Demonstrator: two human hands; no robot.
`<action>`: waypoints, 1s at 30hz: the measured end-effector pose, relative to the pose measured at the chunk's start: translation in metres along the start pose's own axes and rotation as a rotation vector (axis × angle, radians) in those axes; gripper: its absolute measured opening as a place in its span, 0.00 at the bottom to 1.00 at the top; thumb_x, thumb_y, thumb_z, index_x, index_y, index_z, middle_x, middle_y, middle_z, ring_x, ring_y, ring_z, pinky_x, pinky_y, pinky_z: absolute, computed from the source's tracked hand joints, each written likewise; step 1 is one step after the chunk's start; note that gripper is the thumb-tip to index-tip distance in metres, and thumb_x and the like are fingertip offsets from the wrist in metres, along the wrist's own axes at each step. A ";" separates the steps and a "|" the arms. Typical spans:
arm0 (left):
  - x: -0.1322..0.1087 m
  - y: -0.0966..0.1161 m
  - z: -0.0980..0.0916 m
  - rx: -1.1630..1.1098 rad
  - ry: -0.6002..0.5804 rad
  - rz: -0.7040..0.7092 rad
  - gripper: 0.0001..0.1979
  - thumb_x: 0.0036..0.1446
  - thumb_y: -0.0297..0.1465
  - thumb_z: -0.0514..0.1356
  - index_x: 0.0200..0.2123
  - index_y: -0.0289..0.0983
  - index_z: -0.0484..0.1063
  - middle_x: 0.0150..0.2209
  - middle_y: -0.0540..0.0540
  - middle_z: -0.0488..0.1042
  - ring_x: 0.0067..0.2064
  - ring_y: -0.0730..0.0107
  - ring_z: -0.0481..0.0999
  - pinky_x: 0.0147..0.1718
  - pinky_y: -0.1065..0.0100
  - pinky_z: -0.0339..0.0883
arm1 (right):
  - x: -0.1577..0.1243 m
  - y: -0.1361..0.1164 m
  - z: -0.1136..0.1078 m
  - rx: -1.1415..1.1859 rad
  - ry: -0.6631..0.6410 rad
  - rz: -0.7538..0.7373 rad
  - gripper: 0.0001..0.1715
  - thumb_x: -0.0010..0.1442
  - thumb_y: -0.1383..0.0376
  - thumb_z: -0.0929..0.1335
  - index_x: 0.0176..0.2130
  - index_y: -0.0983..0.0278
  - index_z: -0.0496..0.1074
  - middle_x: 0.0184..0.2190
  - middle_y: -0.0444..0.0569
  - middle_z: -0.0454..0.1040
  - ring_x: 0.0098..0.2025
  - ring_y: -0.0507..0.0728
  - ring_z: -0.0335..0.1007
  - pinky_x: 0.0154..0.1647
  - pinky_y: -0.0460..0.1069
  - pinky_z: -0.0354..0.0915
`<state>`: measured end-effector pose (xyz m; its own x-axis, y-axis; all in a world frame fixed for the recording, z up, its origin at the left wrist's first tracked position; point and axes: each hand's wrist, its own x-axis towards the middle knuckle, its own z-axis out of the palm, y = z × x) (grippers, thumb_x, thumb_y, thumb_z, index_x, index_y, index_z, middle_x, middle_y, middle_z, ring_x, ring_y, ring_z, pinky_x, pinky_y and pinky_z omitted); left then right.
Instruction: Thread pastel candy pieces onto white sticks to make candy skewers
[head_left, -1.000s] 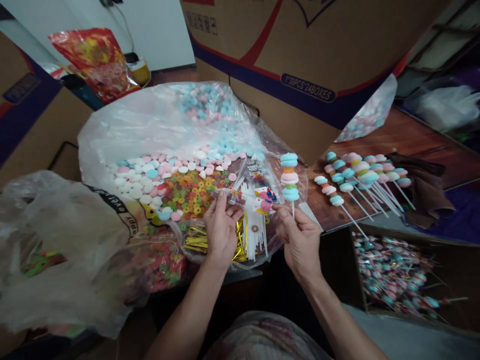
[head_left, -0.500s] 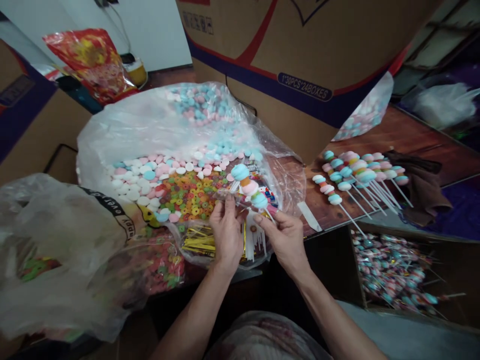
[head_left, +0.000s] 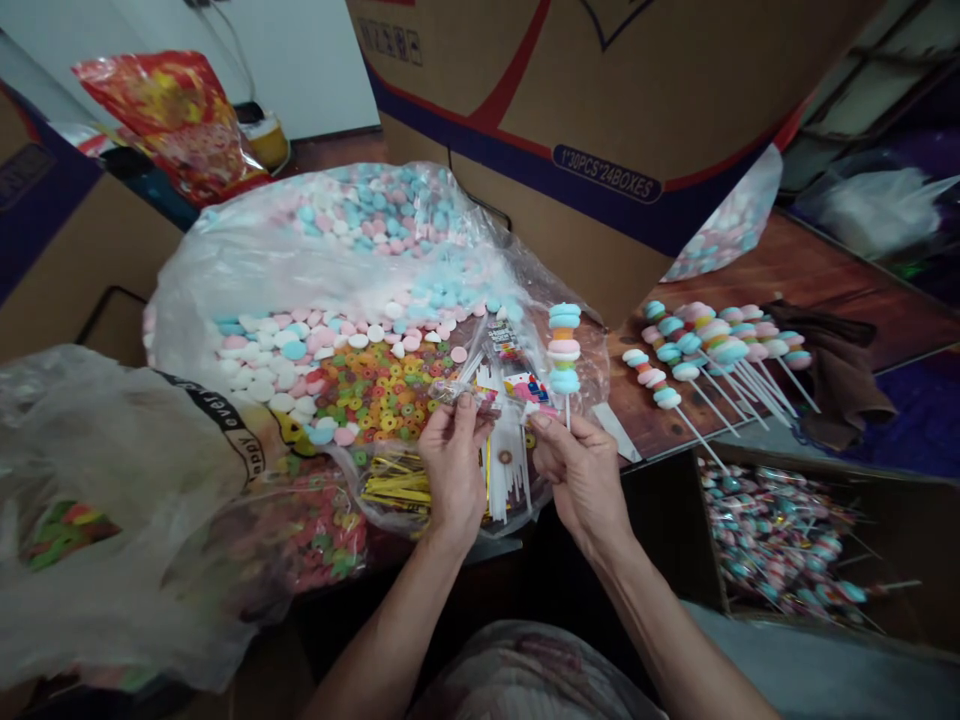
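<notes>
In the head view, my right hand (head_left: 581,465) pinches the white stick of a marshmallow candy skewer (head_left: 564,350), which stands upright with blue, pink and orange pieces stacked on it. The thumb of that hand also lies by a bit of white and pink wrapper. My left hand (head_left: 455,450) is closed on a clear plastic wrapper (head_left: 487,400) with some print. Beneath the hands are white sticks (head_left: 512,460) and gold twist ties (head_left: 396,482). Ring gummies (head_left: 386,385) and loose marshmallows (head_left: 266,370) lie beside them on a clear plastic bag (head_left: 247,260).
Several finished skewers (head_left: 712,340) lie at the right, near a brown cloth (head_left: 847,370). Below them stands an open box (head_left: 892,520) of wrapped candy sticks. A large carton (head_left: 480,180) rises behind the table. Another plastic bag (head_left: 135,430) bulges at the left.
The skewer has swung from leaning left across the hands to upright, as my right hand moved slightly right. My left hand keeps hold of the wrapper in nearly the same place.
</notes>
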<state>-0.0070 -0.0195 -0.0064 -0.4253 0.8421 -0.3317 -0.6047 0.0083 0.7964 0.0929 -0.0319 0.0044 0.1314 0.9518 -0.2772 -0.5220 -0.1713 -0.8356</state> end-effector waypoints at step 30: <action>0.020 0.014 0.003 -0.137 -0.051 -0.165 0.13 0.47 0.35 0.72 0.33 0.36 0.74 0.31 0.50 0.78 0.33 0.72 0.78 0.38 0.68 0.71 | -0.041 -0.022 -0.090 -1.145 -0.066 -0.755 0.09 0.65 0.69 0.66 0.32 0.65 0.73 0.21 0.41 0.68 0.21 0.47 0.63 0.25 0.43 0.60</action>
<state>-0.0222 -0.0004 0.0000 -0.2803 0.8616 -0.4231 -0.7505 0.0780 0.6562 0.1747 -0.0896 -0.0087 0.0132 0.9113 0.4115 0.6430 0.3074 -0.7015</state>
